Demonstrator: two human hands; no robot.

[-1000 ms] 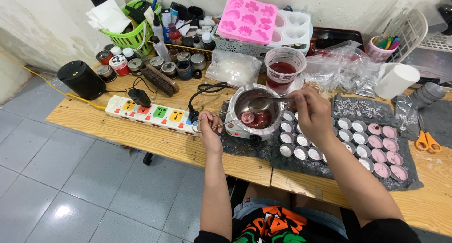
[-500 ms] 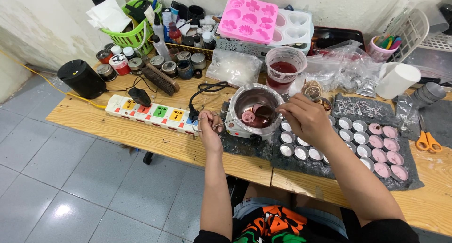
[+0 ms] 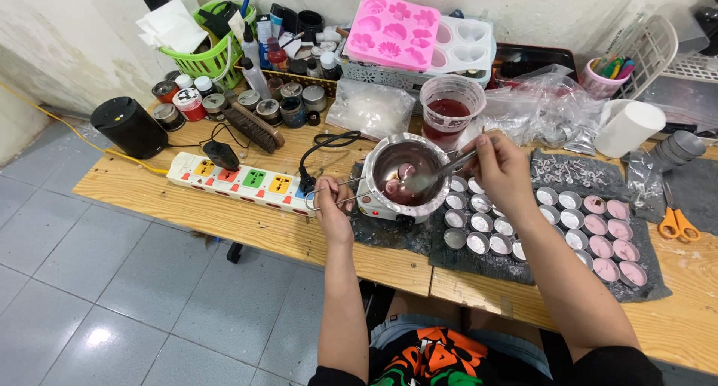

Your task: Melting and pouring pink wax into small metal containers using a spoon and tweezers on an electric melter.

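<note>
Left hand (image 3: 331,206) grips wire handle of melting pot (image 3: 402,178); right hand (image 3: 502,165) pinches spoon (image 3: 437,173) w/ bowl in pot's pink wax. Risk: drips missing foil cups (image 3: 479,223) just right of pot, or pot tipping.

a home craft workshop for candle making: a wooden bench (image 3: 224,214) on a tiled floor (image 3: 112,296), silicone moulds (image 3: 393,31) at the far side, rows of small metal cups (image 3: 576,229) at right, a power strip (image 3: 239,180), jars (image 3: 187,102) at far left.

clear plastic bag (image 3: 372,105) mid-bench | red-labelled jar (image 3: 189,102) left | clear bags (image 3: 542,105) right
</note>
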